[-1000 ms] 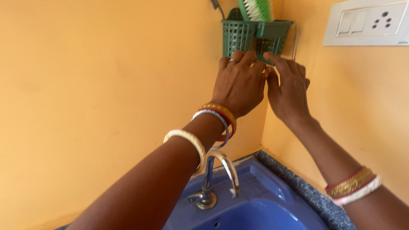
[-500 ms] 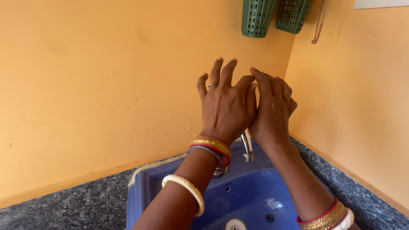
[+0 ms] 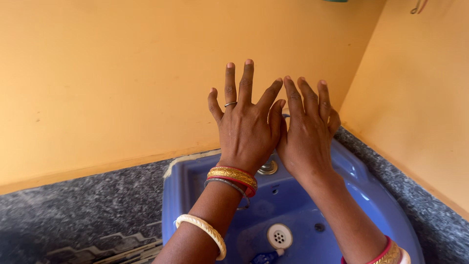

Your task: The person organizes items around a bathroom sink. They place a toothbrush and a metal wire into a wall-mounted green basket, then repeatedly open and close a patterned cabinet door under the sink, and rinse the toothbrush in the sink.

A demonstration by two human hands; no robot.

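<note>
Speckled dark grey stone counter (image 3: 93,195) running along plain orange painted walls (image 3: 112,73); striped grey mat (image 3: 105,247) lying flat at near left edge.

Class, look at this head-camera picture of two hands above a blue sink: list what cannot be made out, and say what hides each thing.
- Tap: head view, only its base shows; the left hand and right hand cover the spout.
- Green thing at the top edge: cut off, kind unclear.
- Blue thing beside the drain: cut off by the bottom edge.
- Palms: turned away from the camera.
</note>
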